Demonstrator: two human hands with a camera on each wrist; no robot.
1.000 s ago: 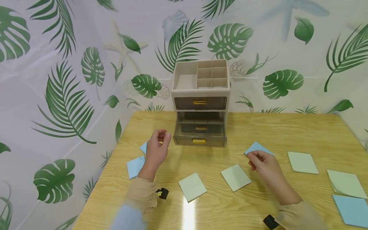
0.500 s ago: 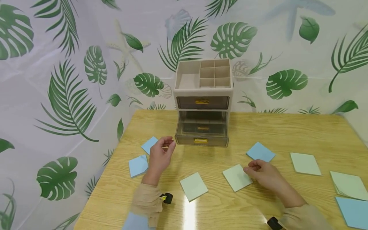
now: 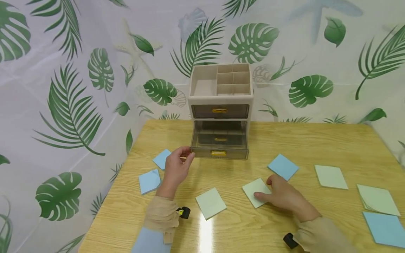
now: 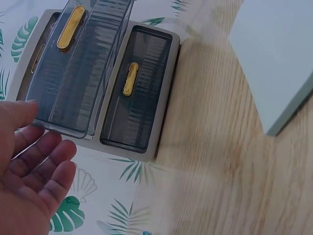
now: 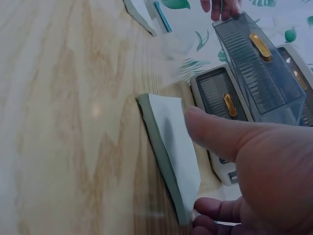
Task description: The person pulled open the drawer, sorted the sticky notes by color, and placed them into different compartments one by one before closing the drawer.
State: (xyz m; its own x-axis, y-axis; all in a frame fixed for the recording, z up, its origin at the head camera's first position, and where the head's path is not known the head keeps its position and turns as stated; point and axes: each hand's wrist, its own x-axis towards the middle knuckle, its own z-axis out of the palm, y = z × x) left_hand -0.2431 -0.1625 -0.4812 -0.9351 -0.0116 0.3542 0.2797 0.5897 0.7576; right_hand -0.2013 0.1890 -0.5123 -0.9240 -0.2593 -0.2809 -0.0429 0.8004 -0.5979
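My right hand (image 3: 283,195) is over the right corner of a pale green sticky note pad (image 3: 253,191) lying on the table. Its thumb reaches over the pad's top while the fingertips sit right at the edge, thumb and fingers spread apart, as the right wrist view also shows. At the front left corner of a pulled-out smoky clear drawer (image 3: 202,153) is my left hand (image 3: 177,167), fingers loosely bent. In the left wrist view its thumb overlaps the drawer's front corner. The drawer belongs to a beige desktop organizer (image 3: 221,101) and has a gold handle.
Another green pad (image 3: 211,203) lies between the hands. Two blue pads (image 3: 150,181) are at the left, one blue pad (image 3: 283,166) beyond my right hand. Further right lie green pads (image 3: 331,176) and a blue pad (image 3: 384,229). A leaf-patterned sheet (image 3: 126,70) hangs behind the table.
My right hand has moved from beside the far blue pad down and left onto the green pad, its thumb and fingers spreading. My left hand has come closer to the drawer corner.
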